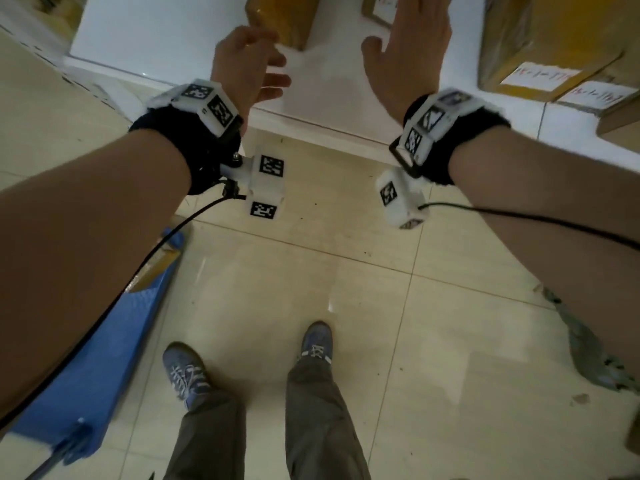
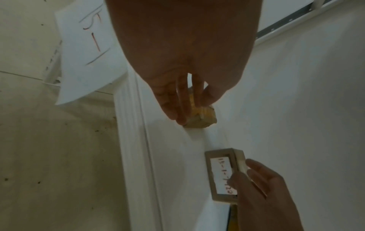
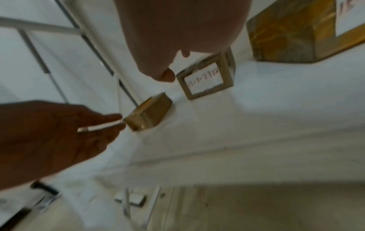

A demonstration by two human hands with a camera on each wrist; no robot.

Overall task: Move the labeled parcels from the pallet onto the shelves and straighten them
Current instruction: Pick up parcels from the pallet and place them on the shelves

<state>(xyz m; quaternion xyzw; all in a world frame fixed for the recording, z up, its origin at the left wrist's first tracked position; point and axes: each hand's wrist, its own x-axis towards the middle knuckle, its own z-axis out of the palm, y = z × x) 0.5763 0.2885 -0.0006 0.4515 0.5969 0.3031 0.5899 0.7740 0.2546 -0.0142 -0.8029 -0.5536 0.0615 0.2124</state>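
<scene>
A yellow-taped parcel [image 1: 277, 22] stands on the white shelf [image 1: 173, 36]. My left hand [image 1: 256, 64] reaches toward its near end with the fingers loosely spread, holding nothing. In the left wrist view the fingertips [image 2: 181, 118] lie against the parcel [image 2: 203, 117]; I cannot tell whether they touch it. A small cardboard box with a handwritten white label [image 2: 221, 175] stands to its right. My right hand [image 1: 412, 46] is flat and open over that box [image 1: 377, 8], and its thumb [image 3: 166, 75] is beside the box [image 3: 205, 79], not gripping it.
Two larger labeled parcels [image 1: 540, 46] [image 1: 595, 98] sit on the shelf at the right. A blue pallet [image 1: 104, 341] lies on the tiled floor at my lower left with a parcel corner [image 1: 152, 271] on it. A paper sign [image 2: 85, 51] hangs at the shelf's left end.
</scene>
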